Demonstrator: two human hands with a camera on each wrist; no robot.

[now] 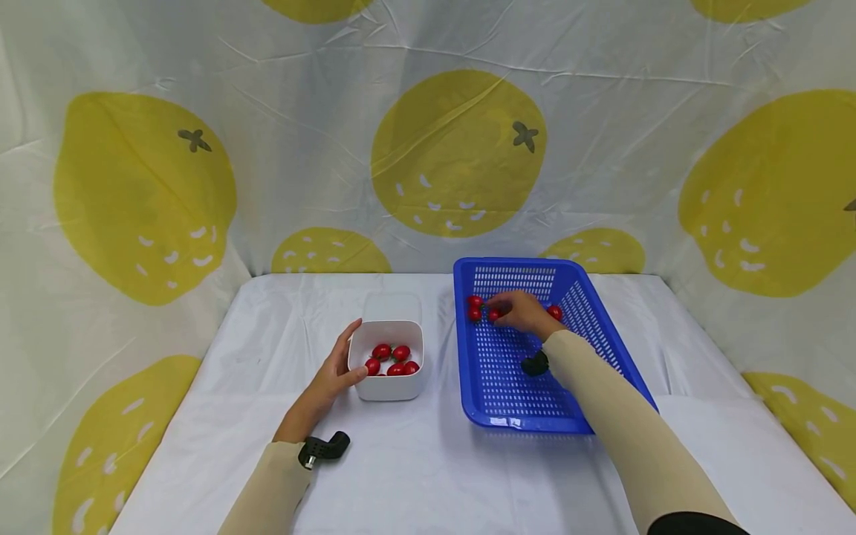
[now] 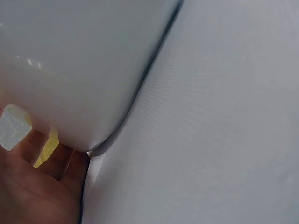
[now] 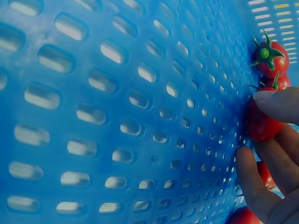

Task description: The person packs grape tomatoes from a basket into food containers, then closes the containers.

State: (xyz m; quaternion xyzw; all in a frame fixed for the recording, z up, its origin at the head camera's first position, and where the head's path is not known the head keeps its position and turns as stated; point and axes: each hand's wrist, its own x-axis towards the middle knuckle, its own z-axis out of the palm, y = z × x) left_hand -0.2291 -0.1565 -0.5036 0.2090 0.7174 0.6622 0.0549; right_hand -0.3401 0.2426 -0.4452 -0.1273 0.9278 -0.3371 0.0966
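Note:
My right hand [image 1: 524, 312] reaches into the blue plastic basket [image 1: 471, 394], pinching a cherry tomato [image 3: 264, 116] between thumb and fingers near the basket's floor. Close by that hand are more cherry tomatoes [image 1: 475, 314], some with green stems in the right wrist view. Left of the basket stands a square white container [image 1: 389, 388] with several red cherry tomatoes [image 1: 382, 351] inside. My left hand [image 1: 331, 375] holds this container by its left side, thumb at the near corner of the rim; in the left wrist view its fingers [image 2: 72, 170] lie against the smooth outer wall.
A pale, square lid-like piece [image 1: 392, 306] lies behind the white container. White cloth [image 1: 414, 475] covers the table, and a lemon-print sheet [image 1: 301, 148] hangs behind and at the sides. The basket's slotted walls rise around my right hand.

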